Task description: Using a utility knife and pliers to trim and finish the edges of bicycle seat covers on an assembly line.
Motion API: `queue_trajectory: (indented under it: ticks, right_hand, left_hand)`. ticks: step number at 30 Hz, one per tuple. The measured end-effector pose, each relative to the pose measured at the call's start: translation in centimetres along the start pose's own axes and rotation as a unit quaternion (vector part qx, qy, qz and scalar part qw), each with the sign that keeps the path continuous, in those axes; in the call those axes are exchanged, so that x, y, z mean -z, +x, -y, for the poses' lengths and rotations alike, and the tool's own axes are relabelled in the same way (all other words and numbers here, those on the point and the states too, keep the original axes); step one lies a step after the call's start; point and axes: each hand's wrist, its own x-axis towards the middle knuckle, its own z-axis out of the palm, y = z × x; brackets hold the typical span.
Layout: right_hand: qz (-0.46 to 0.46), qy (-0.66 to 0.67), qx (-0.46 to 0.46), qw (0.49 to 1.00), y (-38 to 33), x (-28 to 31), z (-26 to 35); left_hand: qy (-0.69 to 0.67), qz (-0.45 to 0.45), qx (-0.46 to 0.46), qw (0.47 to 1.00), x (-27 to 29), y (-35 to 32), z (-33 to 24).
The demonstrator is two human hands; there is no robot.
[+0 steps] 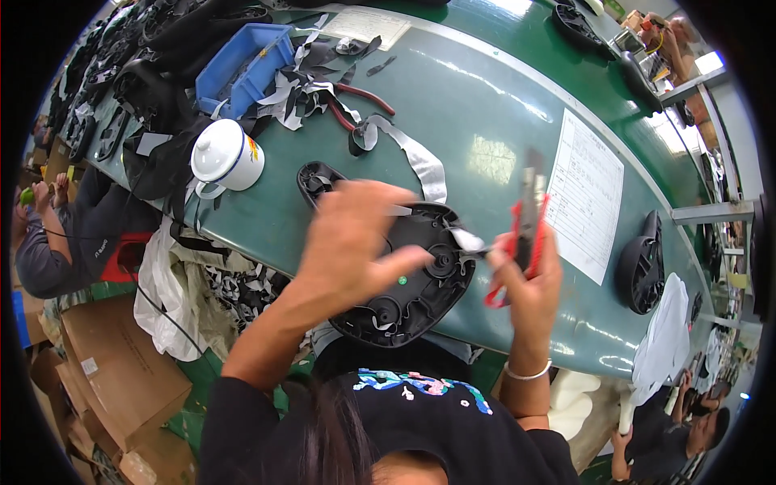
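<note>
A black moulded plastic part (426, 305) with round bosses lies at the table's near edge, in front of my body. Over its left side my left hand (349, 238) hovers, blurred, thumb and fingers apart, with nothing seen in it. To the right of the part, my right hand (529, 279) is closed around a red-handled cutting tool (531, 218) pointing away from me; blur hides its exact kind. A short black-and-white strip (467, 240) stretches from the part's right rim to the fingertips of my right hand.
On the green table (453, 89) are a white enamel mug (229, 158), a blue bin (245, 69), red-handled pliers (364, 97), scrap strips (293, 93) and a long strip (422, 162). A printed sheet (586, 194) and another black part (641, 263) lie right. Co-workers sit on both sides.
</note>
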Motion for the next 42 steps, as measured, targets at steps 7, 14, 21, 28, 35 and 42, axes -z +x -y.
queue_trajectory:
  ticks: [7, 14, 21, 28, 35, 42]
  right_hand:
    - [0.060, -0.255, 0.233, 0.937, -1.7, 3.5, -2.6]
    - [0.131, -0.498, 0.194, 0.835, -3.4, 2.9, -2.0]
    - [0.052, -0.481, 0.118, 0.867, -6.8, 1.0, -2.0]
    - [0.032, -0.646, 0.153, 0.747, -0.7, 0.0, -2.0]
    - [0.070, -0.610, 0.078, 0.785, -4.6, -1.4, -0.4]
    - [0.279, -0.558, 0.246, 0.742, 8.5, 3.9, 2.4]
  left_hand:
    - [-0.196, 0.230, 0.027, 0.953, -1.3, 2.1, 0.5]
    - [-0.447, 0.110, 0.254, 0.851, -1.4, 2.8, 1.0]
    - [-0.767, -0.041, 0.057, 0.637, -0.5, 1.5, 2.7]
    - [0.067, -0.078, -0.179, 0.978, -3.5, 7.0, 3.4]
    - [-0.331, -0.214, 0.138, 0.909, -3.3, 7.3, 5.7]
    - [-0.571, 0.006, 0.276, 0.773, -1.2, 0.6, 1.3]
